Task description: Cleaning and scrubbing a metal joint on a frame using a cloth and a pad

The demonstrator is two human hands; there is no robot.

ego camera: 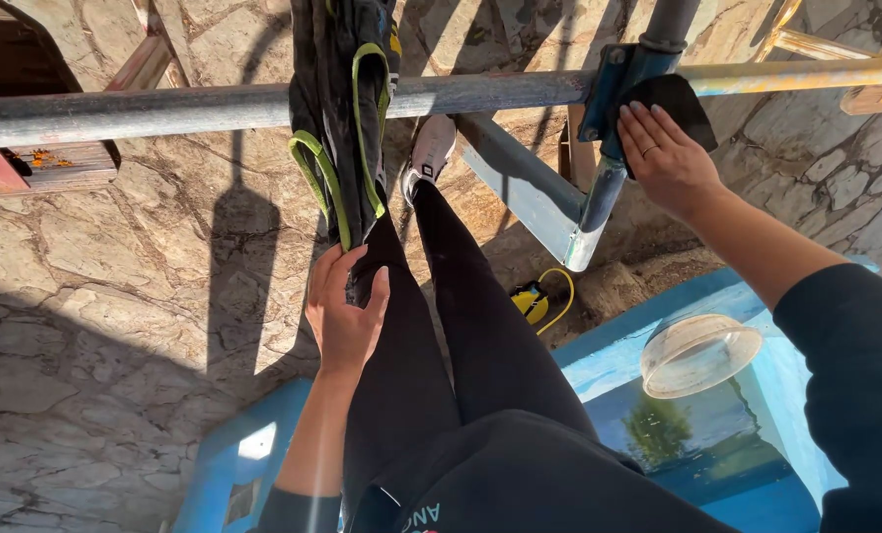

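My left hand [345, 311] grips the lower end of a black garment with lime-green trim [344, 128] that hangs over a horizontal metal pipe [164, 107]. My right hand [666, 156] lies flat, fingers together, pressing a small black cloth [680, 101] against the blue clamp [620, 74] where the horizontal pipe meets an upright pipe. My legs in black trousers [460, 336] stretch out below, one white shoe [429, 150] planted on the stone wall.
A rough stone wall [145, 266] fills the background. A blue-painted water basin rim [618, 341] is at lower right with a clear plastic bowl [697, 353] floating on the water. A yellow object with a cord [532, 301] lies below. Wooden beams [46, 163] are at left.
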